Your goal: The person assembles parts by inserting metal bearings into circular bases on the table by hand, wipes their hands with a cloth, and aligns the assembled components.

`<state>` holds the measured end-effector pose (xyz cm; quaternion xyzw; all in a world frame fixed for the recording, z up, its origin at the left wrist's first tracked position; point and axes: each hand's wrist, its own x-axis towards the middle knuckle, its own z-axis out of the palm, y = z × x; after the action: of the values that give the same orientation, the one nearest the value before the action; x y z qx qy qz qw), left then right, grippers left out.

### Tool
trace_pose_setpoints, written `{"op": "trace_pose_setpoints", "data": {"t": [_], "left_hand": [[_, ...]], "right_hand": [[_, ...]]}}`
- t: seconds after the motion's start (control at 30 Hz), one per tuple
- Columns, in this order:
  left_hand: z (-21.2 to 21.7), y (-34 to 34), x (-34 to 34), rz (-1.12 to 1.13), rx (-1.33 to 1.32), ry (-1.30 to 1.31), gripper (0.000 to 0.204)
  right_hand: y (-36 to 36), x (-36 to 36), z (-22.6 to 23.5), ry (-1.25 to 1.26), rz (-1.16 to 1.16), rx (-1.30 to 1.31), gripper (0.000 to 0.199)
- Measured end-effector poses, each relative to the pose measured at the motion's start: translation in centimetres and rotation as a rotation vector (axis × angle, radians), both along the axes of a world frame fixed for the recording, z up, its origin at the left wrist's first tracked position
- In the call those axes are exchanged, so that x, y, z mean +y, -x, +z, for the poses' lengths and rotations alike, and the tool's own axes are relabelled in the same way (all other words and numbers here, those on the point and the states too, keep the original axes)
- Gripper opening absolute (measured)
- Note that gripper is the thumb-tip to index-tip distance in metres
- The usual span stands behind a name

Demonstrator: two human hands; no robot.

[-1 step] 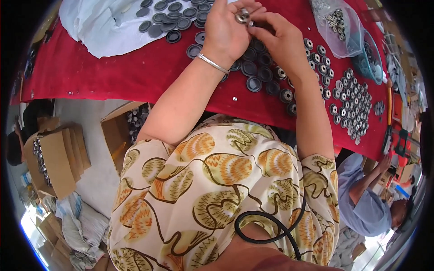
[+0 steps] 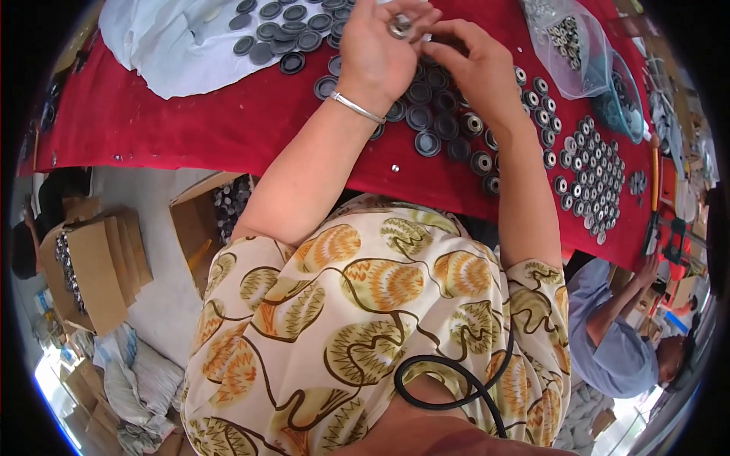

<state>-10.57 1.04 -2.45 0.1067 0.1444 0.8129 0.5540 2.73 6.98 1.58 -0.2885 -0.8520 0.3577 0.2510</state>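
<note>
My left hand is turned palm up above the red table. In its half-curled fingers rest small shiny metal rings. Close beside those fingertips, my right hand pinches a small bright metal piece, partly hidden by thumb and finger. Below both hands lie dark round discs with raised rims. Under and beside my right wrist, similar discs carry metal rings at their centres.
Loose dark discs lie on a white cloth at the far left. A clear bag of metal rings and a blue basket stand at right. Finished-looking ringed discs cluster nearby. A person sits at right.
My left hand has shifted slightly left, and its fingers have tilted. My right hand has moved a little to the right, still pinched. The discs on the table look the same.
</note>
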Motion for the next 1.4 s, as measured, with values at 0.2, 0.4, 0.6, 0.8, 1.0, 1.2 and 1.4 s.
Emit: {"op": "trace_pose_setpoints", "data": {"t": [0.2,0.4,0.6,0.8,1.0,1.2,1.4], "left_hand": [[2.2,1.3,-0.8,0.169,-0.156,0.095,0.046],[2.1,1.3,-1.2,0.173,-0.122,0.094,0.043],[2.1,1.0,-1.4,0.133,-0.11,0.089,0.044],[2.3,1.0,-1.6,0.114,-0.12,0.083,0.044],[2.8,0.7,-1.7,0.091,-0.113,0.084,0.044],[2.1,0.8,-1.2,0.097,-0.081,0.07,0.044],[1.6,0.2,-0.3,-0.002,-0.092,0.086,0.051]], "right_hand": [[-0.2,3.8,-1.7,-0.28,-0.113,-0.164,0.026],[1.5,3.3,-2.3,-0.569,0.013,-0.346,0.02],[1.2,3.3,-2.5,-0.574,0.024,-0.319,0.02],[0.0,2.3,-2.4,-0.707,0.038,-0.223,0.029],[0.7,0.5,-2.0,-0.932,0.032,-0.507,0.033],[0.6,2.2,-2.9,-0.869,0.048,-0.45,0.033],[-0.3,2.5,0.7,-0.348,-0.116,0.04,0.026]]}}
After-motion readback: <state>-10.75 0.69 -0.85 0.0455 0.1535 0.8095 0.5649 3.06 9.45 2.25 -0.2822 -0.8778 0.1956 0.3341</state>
